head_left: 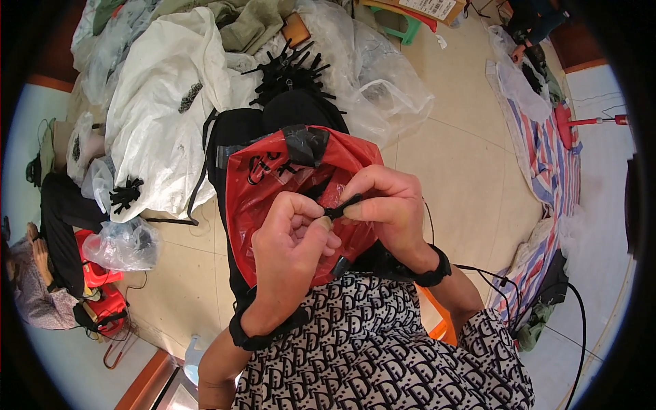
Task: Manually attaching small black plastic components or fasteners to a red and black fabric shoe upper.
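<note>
Black strip (352, 201) sits between my hands, above the red bag (247, 212), and looks only partway worked. One small black bundle (126, 195) lies on the white sack (164, 102) to their left, a larger black bundle (290, 76) ahead; whether those are finished, I can't tell. My left hand (290, 229) pinches the near end, my right hand (389, 203) the other.

A small, narrow strip of matte black, seemingly flexible material (345, 204) is pinched between the fingertips of the left hand (295, 232) and the right hand (384, 201). It slants up to the right across the view, over the red plastic bag (246, 236), its right end showing past the thumb; the left end is largely hidden by fingers.
</note>
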Available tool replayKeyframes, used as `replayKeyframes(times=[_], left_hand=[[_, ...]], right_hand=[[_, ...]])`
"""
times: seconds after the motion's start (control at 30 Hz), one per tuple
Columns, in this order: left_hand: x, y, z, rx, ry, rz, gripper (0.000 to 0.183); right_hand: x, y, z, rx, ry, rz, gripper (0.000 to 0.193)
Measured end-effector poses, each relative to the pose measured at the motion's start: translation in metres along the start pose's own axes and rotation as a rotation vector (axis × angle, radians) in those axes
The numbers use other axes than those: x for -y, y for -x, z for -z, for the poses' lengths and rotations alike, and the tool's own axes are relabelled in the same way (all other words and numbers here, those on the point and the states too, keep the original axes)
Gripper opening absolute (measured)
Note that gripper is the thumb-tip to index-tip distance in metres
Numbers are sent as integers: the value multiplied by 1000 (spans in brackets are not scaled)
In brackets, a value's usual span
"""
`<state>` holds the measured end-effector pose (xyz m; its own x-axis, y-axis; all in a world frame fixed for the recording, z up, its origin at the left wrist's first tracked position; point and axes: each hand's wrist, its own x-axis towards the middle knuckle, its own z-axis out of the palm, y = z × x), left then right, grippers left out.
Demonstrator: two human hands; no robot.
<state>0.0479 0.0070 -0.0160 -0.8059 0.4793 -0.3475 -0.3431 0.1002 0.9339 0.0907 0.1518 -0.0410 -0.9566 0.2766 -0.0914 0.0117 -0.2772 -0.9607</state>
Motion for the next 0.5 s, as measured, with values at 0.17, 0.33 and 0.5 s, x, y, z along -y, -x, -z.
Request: replayKeyframes(times=[0.17, 0.33, 0.5], left_hand=[[-1, 0, 0, 2, 13, 7, 5], [-2, 1, -1, -7, 46, 14, 4], [-5, -3, -3, -27, 1, 47, 4]], right_hand=[[2, 1, 0, 24, 43, 6, 10], [0, -1, 2, 4, -46, -67, 10], [-5, -4, 2, -10, -239, -190, 10]])
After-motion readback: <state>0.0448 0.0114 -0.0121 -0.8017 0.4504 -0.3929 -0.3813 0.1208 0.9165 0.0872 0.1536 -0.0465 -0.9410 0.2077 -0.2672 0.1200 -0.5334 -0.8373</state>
